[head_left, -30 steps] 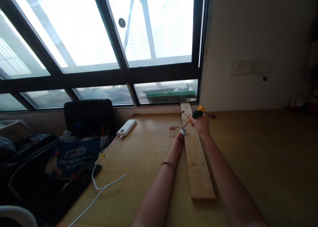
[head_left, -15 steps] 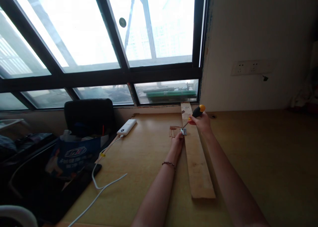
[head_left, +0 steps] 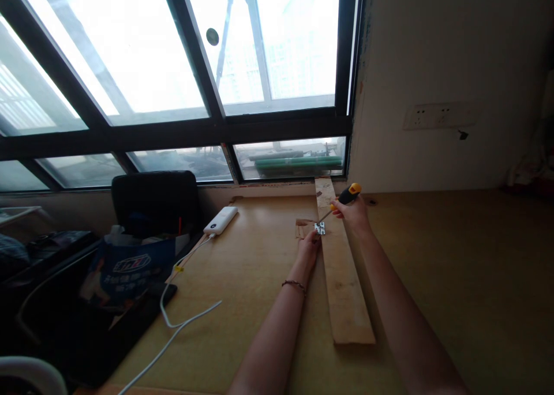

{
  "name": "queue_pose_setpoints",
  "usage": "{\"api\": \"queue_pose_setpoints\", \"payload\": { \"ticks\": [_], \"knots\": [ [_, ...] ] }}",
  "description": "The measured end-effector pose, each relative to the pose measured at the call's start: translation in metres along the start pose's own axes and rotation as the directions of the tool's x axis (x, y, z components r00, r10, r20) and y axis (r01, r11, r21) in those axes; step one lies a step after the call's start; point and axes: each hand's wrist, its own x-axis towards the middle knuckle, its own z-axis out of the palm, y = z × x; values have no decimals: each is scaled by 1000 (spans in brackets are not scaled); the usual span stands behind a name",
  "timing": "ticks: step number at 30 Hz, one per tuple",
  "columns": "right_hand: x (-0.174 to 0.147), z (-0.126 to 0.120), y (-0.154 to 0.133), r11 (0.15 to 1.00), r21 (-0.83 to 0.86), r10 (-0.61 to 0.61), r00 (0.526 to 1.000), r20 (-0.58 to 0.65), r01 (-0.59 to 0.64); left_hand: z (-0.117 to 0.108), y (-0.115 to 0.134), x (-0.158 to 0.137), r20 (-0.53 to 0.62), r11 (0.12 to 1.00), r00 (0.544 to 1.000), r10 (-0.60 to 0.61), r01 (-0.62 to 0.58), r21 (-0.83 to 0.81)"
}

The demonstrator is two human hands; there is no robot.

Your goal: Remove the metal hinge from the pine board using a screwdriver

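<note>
A long wooden board lies lengthwise on the table, its far end by the window. On its left edge sits a small silver metal hinge. My left hand is closed at the hinge's near left side, fingertips pinching it against the board's edge. My right hand grips a black and yellow screwdriver, handle tilted up to the right. The screwdriver's tip reaches down to the hinge's upper part; a screw under it is too small to make out.
A white power bank with a white cable lies on the table to the left. Beyond the table's left edge are a black chair and a blue bag. A window and a wall socket stand behind.
The screwdriver's handle has tilted lower and to the right, with my right hand shifting slightly right. My left hand, the hinge and the board stay nearly in place.
</note>
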Motion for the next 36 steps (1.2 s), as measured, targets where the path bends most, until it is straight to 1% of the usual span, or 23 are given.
{"api": "queue_pose_setpoints", "payload": {
  "ticks": [3, 4, 5, 6, 8, 10, 11, 13, 15, 17, 19, 21, 22, 23, 24, 25, 27, 28, 30, 33, 36],
  "knots": [
    [1, -5, -6, 989, 144, -3, 988, 152, -19, 0, 1, 0, -7, 1000, 1000, 3, -3, 0],
    [0, -6, -6, 984, 176, -15, 985, 172, -16, 1, 1, 1, 1, 1000, 1000, 3, -3, 1],
    [0, -5, -6, 982, 187, -26, 986, 165, -6, 1, 2, 1, 6, 1000, 1000, 1, -1, 1],
    [-1, -4, -6, 985, 173, -36, 991, 130, 13, 1, 2, 1, 7, 1000, 1000, -1, 1, 1],
    [-4, 0, -4, 994, 84, -65, 998, 8, 64, 1, 2, 0, -4, 1000, 1000, -3, 3, 0],
    [-7, 5, -4, 994, -40, -104, 989, -101, 101, 2, 2, 0, -7, 1000, 1000, -5, 5, 5],
    [-9, 7, -4, 989, -94, -125, 983, -136, 113, 2, 2, 0, -6, 1000, 1000, -2, 2, 8],
    [-12, 10, -6, 978, -165, -159, 973, -167, 132, 2, 2, -1, 7, 1000, 1000, 5, -5, 15],
    [-13, 9, -8, 975, -186, -149, 976, -159, 119, 2, 2, -2, 14, 1000, 1000, 12, -13, 14],
    [-12, 7, -10, 988, -141, -79, 993, -88, 66, 2, 2, -2, 14, 1000, 1000, 9, -9, 8],
    [-10, 3, -12, 999, -31, -8, 999, 44, 9, 1, 2, -2, 12, 1000, 1000, 1, -1, 4],
    [-8, -1, -14, 994, 104, 7, 981, 192, -27, 0, 2, -1, 26, 1000, 1000, -13, 13, 13],
    [-7, -2, -15, 987, 154, 1, 969, 246, -40, 0, 1, -1, 31, 1000, 999, -17, 16, 20],
    [-7, -2, -15, 982, 184, -5, 963, 270, -47, -1, 1, 0, 31, 1000, 999, -18, 17, 25],
    [-7, -1, -14, 980, 194, -9, 966, 258, -43, -1, 1, 0, 29, 999, 999, -18, 18, 27],
    [-8, 0, -14, 982, 185, -12, 977, 212, -28, -1, 1, 0, 27, 1000, 1000, -17, 16, 26],
    [-9, 4, -12, 992, 124, -23, 997, 70, 14, -1, 1, 0, 23, 1000, 1000, -13, 12, 21],
    [-9, 6, -11, 996, 84, -35, 999, 3, 34, -1, 0, 0, 24, 1000, 1000, -12, 12, 21],
    [-11, 8, -11, 998, 5, -67, 994, -83, 68, -1, 0, 0, 25, 1000, 1000, -11, 10, 24],
    [-12, 6, -13, 993, -56, -112, 984, -141, 105, -2, -2, 2, 23, 1000, 1000, -11, 10, 24],
    [-11, 2, -15, 993, -57, -111, 982, -151, 104, -5, -1, 6, 28, 1000, 999, -25, 25, 16]
  ]
}}
